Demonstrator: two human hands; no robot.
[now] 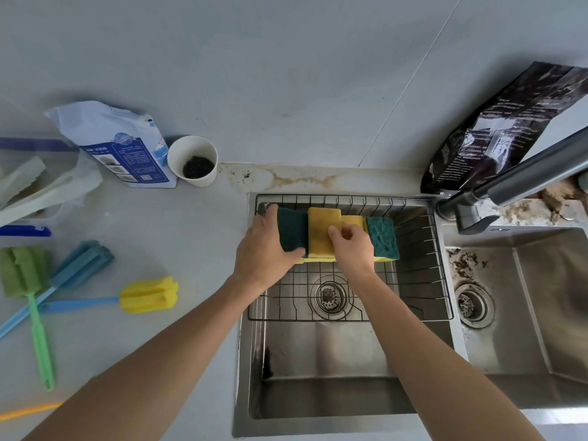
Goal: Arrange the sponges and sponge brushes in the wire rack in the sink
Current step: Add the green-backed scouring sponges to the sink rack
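Note:
A black wire rack (423, 249) hangs across the back of the left sink basin (318, 361). Several yellow sponges with green scouring faces stand in a row along its far side. My left hand (264, 246) grips the dark green sponge (291, 229) at the left end of the row. My right hand (353, 246) pinches the yellow sponge (319, 232) in the middle. A green-faced sponge (383, 233) stands at the right end. On the counter to the left lie a yellow sponge brush (148, 294), a green sponge brush (24, 268) and a blue sponge brush (81, 262).
A paper cup (192, 160) with dark grounds and a blue-white bag (121, 144) stand behind the brushes. A dark bag (496, 128) and the grey faucet (525, 173) are at right. The right basin (525, 297) is dirty. A plastic container (35, 186) sits far left.

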